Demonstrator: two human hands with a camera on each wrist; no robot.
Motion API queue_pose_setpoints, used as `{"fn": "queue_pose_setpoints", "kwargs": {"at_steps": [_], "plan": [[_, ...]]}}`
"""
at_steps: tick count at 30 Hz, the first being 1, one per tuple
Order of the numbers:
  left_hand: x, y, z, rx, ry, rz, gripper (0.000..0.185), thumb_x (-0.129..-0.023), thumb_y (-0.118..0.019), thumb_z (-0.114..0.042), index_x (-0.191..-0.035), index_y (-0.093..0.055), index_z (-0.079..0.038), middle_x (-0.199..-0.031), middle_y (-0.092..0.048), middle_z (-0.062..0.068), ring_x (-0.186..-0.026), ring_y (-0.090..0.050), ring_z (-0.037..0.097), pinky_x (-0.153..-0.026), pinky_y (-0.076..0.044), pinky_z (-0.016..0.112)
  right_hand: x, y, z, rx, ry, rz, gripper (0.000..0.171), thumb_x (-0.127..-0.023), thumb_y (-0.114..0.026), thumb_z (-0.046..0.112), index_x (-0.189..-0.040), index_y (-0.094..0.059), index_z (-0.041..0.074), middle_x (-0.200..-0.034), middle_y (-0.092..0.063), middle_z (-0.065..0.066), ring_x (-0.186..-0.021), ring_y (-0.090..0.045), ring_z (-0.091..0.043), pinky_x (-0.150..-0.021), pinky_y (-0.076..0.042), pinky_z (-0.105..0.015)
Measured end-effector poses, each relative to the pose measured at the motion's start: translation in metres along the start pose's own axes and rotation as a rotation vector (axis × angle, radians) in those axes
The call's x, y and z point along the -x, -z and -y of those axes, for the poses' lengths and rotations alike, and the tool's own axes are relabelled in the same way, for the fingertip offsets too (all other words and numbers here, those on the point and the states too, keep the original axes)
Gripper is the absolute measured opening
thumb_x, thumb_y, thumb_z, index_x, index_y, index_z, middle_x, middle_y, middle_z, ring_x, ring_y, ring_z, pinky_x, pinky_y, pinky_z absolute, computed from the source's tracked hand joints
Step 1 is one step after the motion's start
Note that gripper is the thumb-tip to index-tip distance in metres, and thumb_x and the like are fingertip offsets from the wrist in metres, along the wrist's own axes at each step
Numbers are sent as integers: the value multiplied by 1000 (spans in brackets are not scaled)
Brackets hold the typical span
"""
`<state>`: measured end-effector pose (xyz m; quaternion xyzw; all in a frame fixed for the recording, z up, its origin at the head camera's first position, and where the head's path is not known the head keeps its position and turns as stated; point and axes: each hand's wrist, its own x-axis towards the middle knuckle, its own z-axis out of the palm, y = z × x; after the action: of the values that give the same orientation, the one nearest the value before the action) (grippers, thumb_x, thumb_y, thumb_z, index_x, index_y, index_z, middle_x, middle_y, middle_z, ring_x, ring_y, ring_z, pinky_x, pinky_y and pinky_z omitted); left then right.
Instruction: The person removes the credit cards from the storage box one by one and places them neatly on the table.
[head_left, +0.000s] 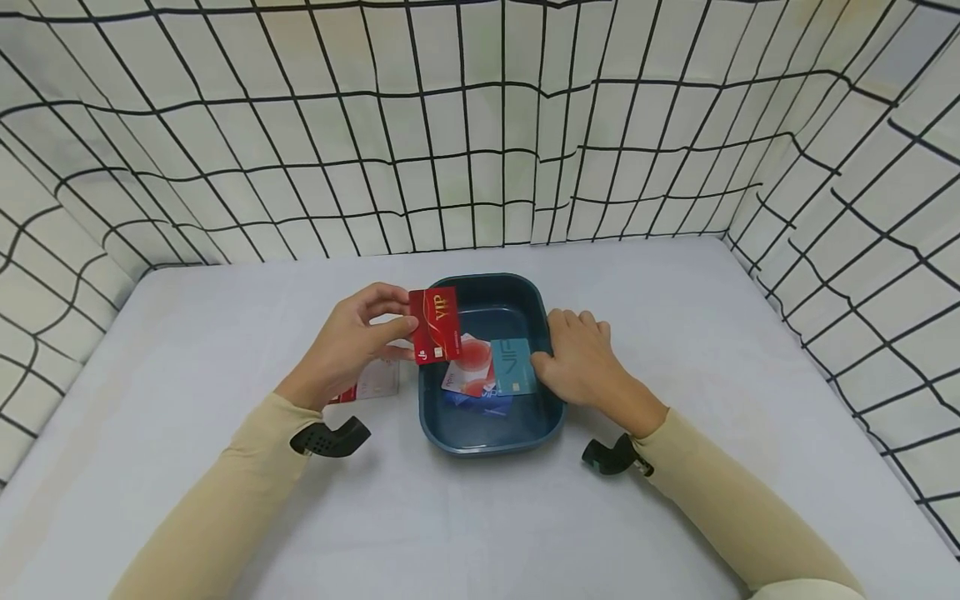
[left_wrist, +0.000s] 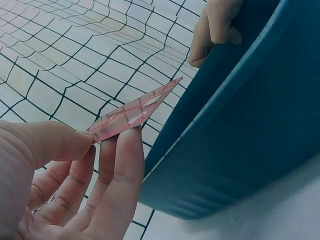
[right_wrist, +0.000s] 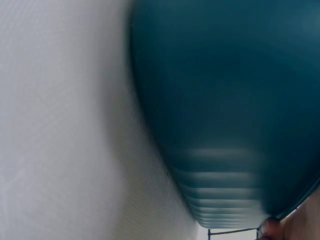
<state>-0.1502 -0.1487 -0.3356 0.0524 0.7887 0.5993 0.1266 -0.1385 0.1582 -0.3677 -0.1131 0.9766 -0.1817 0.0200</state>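
Between thumb and fingers, my left hand (head_left: 362,337) pinches a red VIP card (head_left: 435,326) over the left rim of a dark blue tub (head_left: 487,450). The left wrist view shows the same card (left_wrist: 135,112) tilted, nearly edge-on, beside the tub wall (left_wrist: 240,130). My right hand (head_left: 581,358) grips the tub's right rim, thumb on the inner side. Inside the tub lie a teal card (head_left: 513,367), a white card with red circles (head_left: 471,367) and a blue card (head_left: 480,403) partly under them.
Beneath my left hand, a white card (head_left: 378,379) and a red one (head_left: 344,395) lie on the white table (head_left: 480,525). White walls with a black grid (head_left: 480,125) enclose the back and sides. Each wrist wears a black camera mount (head_left: 330,437).
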Motion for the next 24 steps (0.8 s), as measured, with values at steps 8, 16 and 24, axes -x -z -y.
{"fn": "queue_pose_setpoints", "kwargs": {"at_steps": [8, 16, 24], "plan": [[10, 12, 3, -22, 16, -43, 46, -100, -68, -29, -137, -49, -10, -133, -58, 13, -111, -64, 28, -81, -65, 33, 0, -1, 0, 11, 5, -14, 32, -88, -50, 29, -107, -55, 4, -91, -52, -10, -88, -42, -30, -78, -27, -42], [21, 24, 14, -17, 26, -71, 45, -101, -67, -28, -137, -47, -9, -126, -57, 8, -120, -58, 29, -81, -65, 29, 1, 0, 0, 36, 7, -23, 31, -89, -50, 28, -107, -55, 3, -94, -51, -11, -89, -40, -31, -78, -26, -42], [27, 37, 24, -14, 30, -83, 46, -101, -67, -31, -137, -47, -13, -125, -56, 2, -112, -62, 19, -81, -64, 27, 1, 0, 0, 36, 8, -22, 29, -89, -49, 27, -106, -54, 4, -93, -51, -11, -88, -39, -30, -77, -26, -42]]}}
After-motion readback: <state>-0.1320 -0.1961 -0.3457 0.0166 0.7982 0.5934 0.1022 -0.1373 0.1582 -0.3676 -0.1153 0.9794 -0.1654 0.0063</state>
